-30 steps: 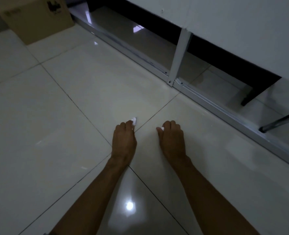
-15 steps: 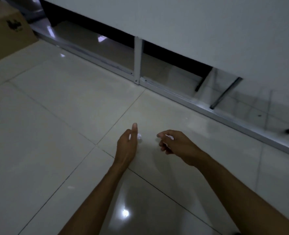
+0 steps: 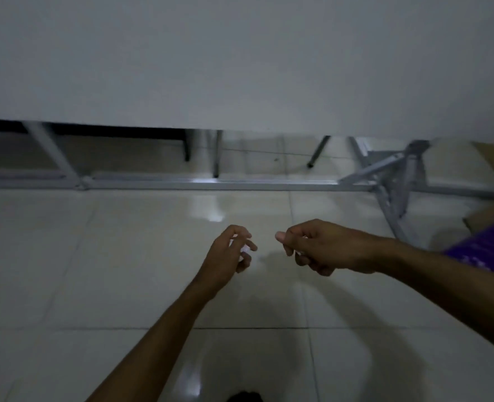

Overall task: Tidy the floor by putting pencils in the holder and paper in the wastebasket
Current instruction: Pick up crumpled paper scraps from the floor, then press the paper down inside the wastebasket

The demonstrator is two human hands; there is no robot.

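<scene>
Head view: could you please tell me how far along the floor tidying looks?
Done: nothing shown as binned. In hand: the left hand pinches a small white paper scrap; the right hand grips another scrap. Left: both go to the wastebasket, which is out of view, as are pencils and holder.

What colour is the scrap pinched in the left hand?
White. The head view shows the paper scrap pinched by the left hand.
</scene>
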